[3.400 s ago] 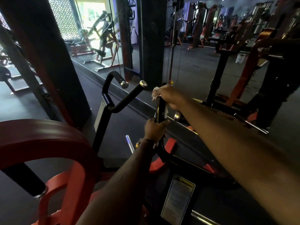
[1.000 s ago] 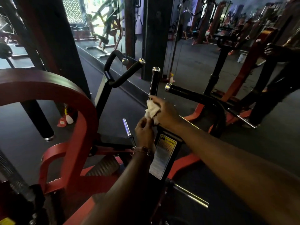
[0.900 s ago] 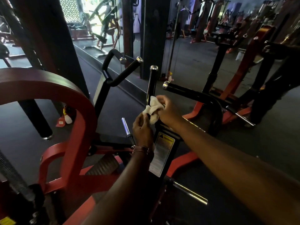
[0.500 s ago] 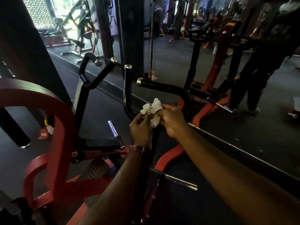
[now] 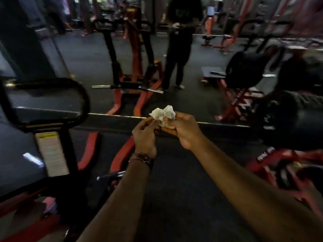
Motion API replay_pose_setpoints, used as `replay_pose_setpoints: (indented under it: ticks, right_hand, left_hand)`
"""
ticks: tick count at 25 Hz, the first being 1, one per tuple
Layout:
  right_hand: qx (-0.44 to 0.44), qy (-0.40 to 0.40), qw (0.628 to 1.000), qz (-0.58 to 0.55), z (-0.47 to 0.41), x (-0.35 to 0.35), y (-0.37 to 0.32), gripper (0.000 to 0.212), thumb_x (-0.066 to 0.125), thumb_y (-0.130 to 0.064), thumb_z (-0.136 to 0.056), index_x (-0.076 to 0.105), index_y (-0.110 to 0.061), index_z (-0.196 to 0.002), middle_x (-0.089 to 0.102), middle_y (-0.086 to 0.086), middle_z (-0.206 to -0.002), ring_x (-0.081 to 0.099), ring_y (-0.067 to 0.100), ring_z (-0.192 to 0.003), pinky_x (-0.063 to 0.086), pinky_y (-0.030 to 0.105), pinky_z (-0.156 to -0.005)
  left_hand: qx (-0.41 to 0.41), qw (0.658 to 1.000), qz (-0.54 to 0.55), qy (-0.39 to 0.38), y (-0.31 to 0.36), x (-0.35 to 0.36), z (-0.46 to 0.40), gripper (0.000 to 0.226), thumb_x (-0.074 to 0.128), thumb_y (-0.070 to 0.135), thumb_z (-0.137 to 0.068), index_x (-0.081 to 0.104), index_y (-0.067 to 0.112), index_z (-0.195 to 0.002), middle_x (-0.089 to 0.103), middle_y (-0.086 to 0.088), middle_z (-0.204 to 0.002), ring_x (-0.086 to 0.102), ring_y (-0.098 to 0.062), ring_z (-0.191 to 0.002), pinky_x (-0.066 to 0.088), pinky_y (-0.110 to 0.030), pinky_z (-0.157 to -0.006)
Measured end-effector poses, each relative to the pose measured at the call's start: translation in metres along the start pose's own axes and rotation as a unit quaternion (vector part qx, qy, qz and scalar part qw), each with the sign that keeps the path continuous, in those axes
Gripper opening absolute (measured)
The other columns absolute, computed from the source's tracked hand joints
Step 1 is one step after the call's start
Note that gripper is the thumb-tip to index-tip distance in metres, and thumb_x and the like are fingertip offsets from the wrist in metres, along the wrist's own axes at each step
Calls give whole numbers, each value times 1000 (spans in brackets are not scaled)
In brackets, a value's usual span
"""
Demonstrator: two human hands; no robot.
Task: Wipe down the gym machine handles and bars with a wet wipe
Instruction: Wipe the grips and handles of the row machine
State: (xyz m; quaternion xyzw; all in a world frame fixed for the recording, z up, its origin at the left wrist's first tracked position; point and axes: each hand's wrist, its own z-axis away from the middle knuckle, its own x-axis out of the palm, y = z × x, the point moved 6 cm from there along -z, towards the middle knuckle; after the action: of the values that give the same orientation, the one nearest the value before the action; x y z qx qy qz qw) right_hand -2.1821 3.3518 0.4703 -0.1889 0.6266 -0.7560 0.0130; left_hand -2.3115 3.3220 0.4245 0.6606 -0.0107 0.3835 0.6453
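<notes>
Both hands pinch the crumpled wet wipe [image 5: 163, 114] dead centre: left hand [image 5: 145, 135], right hand [image 5: 181, 131]. Refold to a clean face before hitting the black handle [image 5: 73, 88] at 9 o'clock.

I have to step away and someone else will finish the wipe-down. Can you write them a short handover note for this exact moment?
Left hand: fingertips pinching the wet wipe.
Right hand: also holding the crumpled wipe; both hands meet in front of the body, off the machine.
The machine's black looped handle is to the left, untouched right now, warning label on the post below it.
Done: cannot be told from this view.
Left: probably regather the wipe, then wipe the next handle or bar. Another person stands ahead.
</notes>
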Motion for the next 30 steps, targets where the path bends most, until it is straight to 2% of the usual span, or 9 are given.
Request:
replay_pose_setpoints:
  ticks: [4, 6, 11, 15, 19, 21, 23, 26, 30]
  right_hand:
    - [-30, 131, 991, -24, 65, -138, -28, 27, 71, -1, -87, 68, 1, -113, 73, 17, -108, 73, 28, -96, 61, 33, -70]
    - [-55, 189, 980, -27, 102, -202, -41, 27, 73, -6, -86, 69, -1, -113, 73, 16, -108, 72, 27, -97, 62, 36, -72]
    - [-98, 297, 949, -49, 172, -318, -60, 31, 76, -10, -84, 70, -4, -114, 73, 16, -110, 70, 31, -103, 58, 48, -88]
    - [-125, 379, 912, -93, 217, -397, -67, 31, 73, -8, -85, 69, 0, -115, 72, 20, -110, 68, 38, -107, 54, 50, -93]
    - [-135, 440, 882, -107, 250, -459, -77, 26, 71, -8, -88, 70, -2, -113, 70, 27, -109, 68, 41, -100, 55, 52, -89]
    - [-160, 470, 861, -112, 263, -492, -85, 22, 70, -8, -89, 71, -2, -111, 66, 33, -111, 65, 44, -97, 51, 60, -90]
    - [-176, 517, 829, -118, 279, -523, -92, 22, 67, -5, -90, 70, 0, -112, 70, 25, -109, 69, 40, -101, 56, 53, -89]
    - [-189, 575, 787, -123, 302, -556, -95, 24, 66, -4, -90, 68, 0, -113, 73, 19, -106, 71, 33, -100, 59, 43, -85]
    - [-196, 643, 725, -151, 334, -601, -77, 27, 71, -6, -86, 69, 1, -112, 73, 20, -107, 70, 33, -103, 54, 49, -96]
  left_hand:
    - [-72, 992, -3, -104, -78, 113, 66, 18, 67, -5, -86, 70, 1, -103, 72, -18, -97, 69, -25, -85, 56, -32, -74]
    - [-99, 981, -14, -165, -111, 167, 104, 16, 67, -4, -87, 71, 3, -101, 74, -14, -94, 70, -22, -83, 57, -31, -72]
    - [-152, 952, -30, -263, -170, 267, 183, 17, 69, -3, -85, 73, 1, -102, 74, -19, -100, 70, -26, -92, 57, -39, -87]
    - [-207, 924, -42, -320, -219, 337, 232, 16, 70, -6, -83, 73, 4, -94, 76, -10, -87, 72, -18, -79, 58, -29, -71]
    - [-243, 896, -63, -366, -271, 398, 264, 19, 73, -1, -82, 75, 5, -100, 75, -19, -97, 73, -33, -93, 59, -41, -84]
    - [-255, 871, -73, -413, -295, 434, 281, 15, 71, 0, -84, 75, 7, -97, 76, -16, -93, 73, -31, -88, 60, -39, -77]
    - [-265, 839, -93, -466, -316, 467, 301, 14, 71, 2, -84, 76, 7, -96, 76, -15, -94, 72, -31, -85, 59, -39, -70]
    - [-290, 802, -127, -507, -353, 503, 327, 14, 74, 5, -82, 75, 8, -96, 75, -18, -100, 71, -35, -97, 59, -46, -85]
    - [-323, 754, -160, -550, -403, 529, 371, 16, 73, 3, -84, 73, 2, -99, 76, -13, -92, 73, -21, -84, 58, -27, -69]
